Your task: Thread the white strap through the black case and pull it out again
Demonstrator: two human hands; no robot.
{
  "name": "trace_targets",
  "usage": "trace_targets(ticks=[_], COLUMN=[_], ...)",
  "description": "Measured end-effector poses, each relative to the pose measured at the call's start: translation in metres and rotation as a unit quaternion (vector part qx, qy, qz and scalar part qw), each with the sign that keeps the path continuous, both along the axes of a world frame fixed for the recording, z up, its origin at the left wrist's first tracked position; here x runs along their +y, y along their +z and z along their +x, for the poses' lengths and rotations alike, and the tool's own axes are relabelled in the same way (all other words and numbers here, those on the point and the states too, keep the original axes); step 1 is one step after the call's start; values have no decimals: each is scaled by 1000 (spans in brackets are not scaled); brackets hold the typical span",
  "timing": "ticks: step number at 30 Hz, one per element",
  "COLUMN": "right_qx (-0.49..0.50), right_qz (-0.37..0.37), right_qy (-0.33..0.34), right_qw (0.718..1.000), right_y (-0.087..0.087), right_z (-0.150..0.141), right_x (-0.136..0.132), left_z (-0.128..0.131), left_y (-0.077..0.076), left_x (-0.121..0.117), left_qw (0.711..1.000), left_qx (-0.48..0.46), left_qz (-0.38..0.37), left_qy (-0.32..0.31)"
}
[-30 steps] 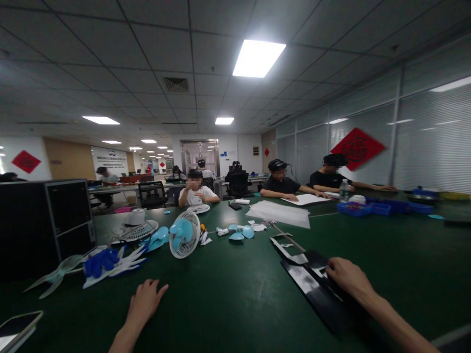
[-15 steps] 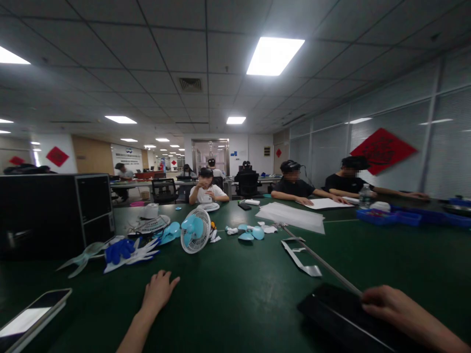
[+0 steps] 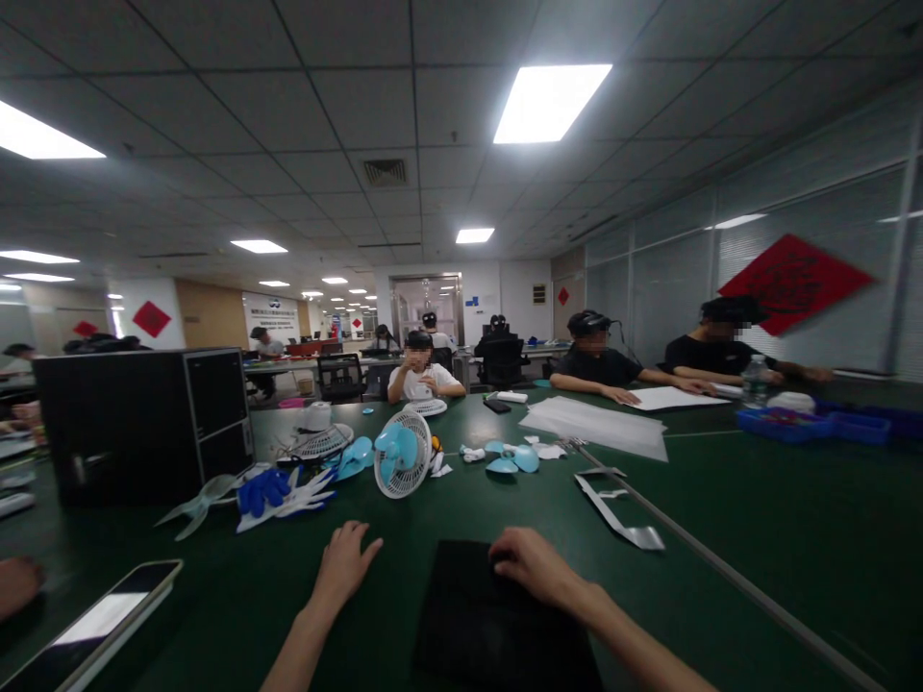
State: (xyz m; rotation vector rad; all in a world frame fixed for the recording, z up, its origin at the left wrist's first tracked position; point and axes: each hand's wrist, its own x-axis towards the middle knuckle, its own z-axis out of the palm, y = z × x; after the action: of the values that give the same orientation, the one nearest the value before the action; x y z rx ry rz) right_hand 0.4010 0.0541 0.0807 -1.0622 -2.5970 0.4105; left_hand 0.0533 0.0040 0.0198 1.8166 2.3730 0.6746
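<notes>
My left hand (image 3: 344, 565) rests on the green table (image 3: 375, 634), its fingers loosely stretched and nothing in it. To its right lies a flat, dark, roughly rectangular black piece (image 3: 476, 625); whether it is cloth, a pouch or a pad I cannot tell. My right hand (image 3: 537, 567) has its fingers curled and pressed together at the far right part of this black piece, the fingertips partly hidden. A small white fan with light-blue blades (image 3: 402, 456) stands tilted beyond my left hand. Further right lie loose blue fan blades (image 3: 511, 457).
A phone (image 3: 101, 625) lies at left, near another person's hand (image 3: 18, 586). A black computer case (image 3: 137, 423) stands behind blue-and-white gloves (image 3: 278, 495). A long metal rod (image 3: 721, 557) and a bent metal strip (image 3: 612, 514) lie at right. Several people sit beyond.
My right hand has moved left with the black piece, which now lies flatter in front of me. The metal rod is apart from that hand. The view has turned slightly left.
</notes>
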Motion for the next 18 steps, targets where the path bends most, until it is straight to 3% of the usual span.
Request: trace_targets(ticks=[5, 9, 14, 18], right_qx=[7, 23, 89, 83], right_qz=[13, 23, -6, -45], right_qy=[38, 39, -3, -44], right_qw=[999, 999, 996, 995], right_y=[-16, -23, -28, -32], right_z=[-48, -59, -33, 0], right_x=[13, 16, 16, 19], left_z=[25, 43, 51, 52], left_y=[9, 14, 14, 16], left_x=[-7, -13, -16, -17], left_qw=[993, 979, 972, 973], left_qx=[-43, -106, -115, -117], left_qz=[27, 2, -35, -43], left_qy=[-104, -172, -200, -194])
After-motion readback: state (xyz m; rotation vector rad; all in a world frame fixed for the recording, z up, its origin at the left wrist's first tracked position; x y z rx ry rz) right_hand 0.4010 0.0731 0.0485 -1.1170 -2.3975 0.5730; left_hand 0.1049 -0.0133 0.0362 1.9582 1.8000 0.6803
